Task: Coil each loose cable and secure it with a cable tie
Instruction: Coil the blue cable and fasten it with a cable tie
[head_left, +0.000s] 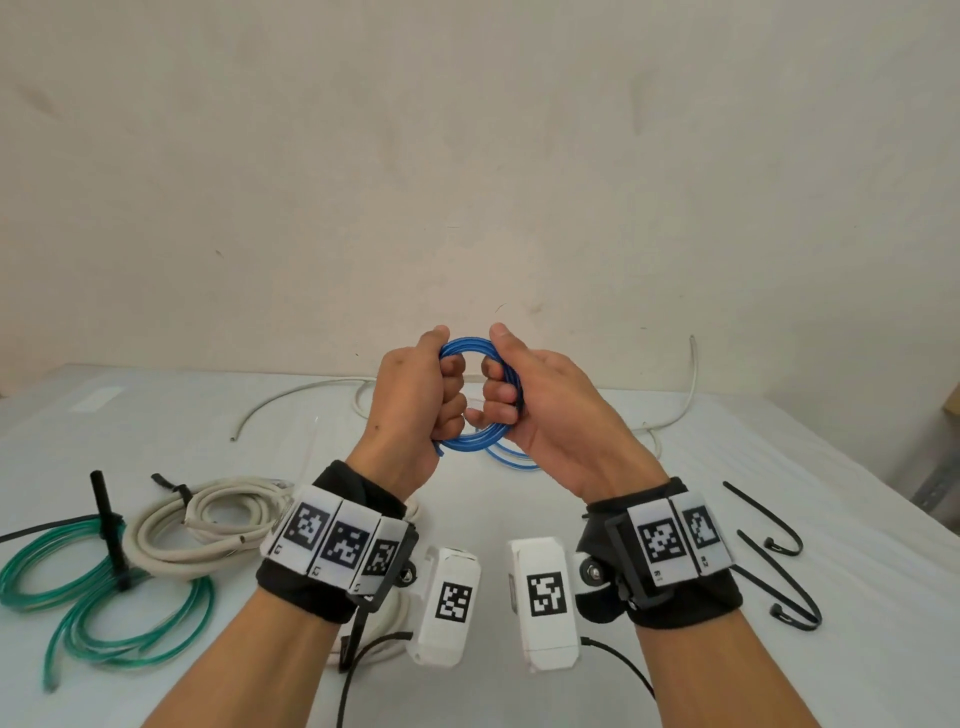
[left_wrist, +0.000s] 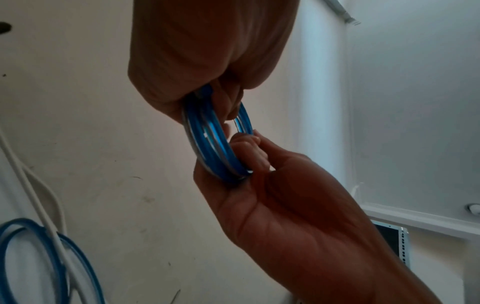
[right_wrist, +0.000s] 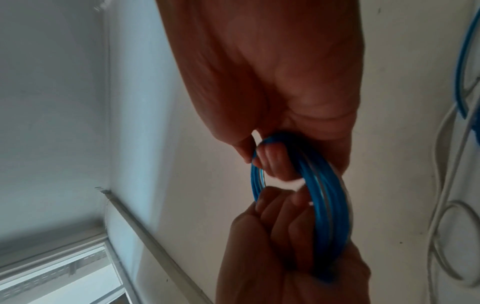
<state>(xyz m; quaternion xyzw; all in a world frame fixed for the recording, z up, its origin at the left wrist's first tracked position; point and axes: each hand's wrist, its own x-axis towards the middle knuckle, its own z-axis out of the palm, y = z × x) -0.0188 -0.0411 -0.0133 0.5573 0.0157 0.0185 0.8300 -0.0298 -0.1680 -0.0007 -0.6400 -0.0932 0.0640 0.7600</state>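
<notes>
Head view — hands (head_left: 467, 400) gripping blue cable (head_left: 470, 347)

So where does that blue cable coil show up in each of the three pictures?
Head view: the blue cable coil sits mid-frame above the table, gripped between the left hand and the right hand.
Left wrist view: centre, slightly above the middle, seen edge-on.
Right wrist view: right of centre, lower half.
Shared landmark: the loose white cable lying beyond the hands.

Curled fingers (head_left: 453, 400) of both hands hide parts of the blue cable coil (head_left: 470, 347); the green cable (head_left: 31, 577) runs off the left edge; the right wrist view is blurred.
</notes>
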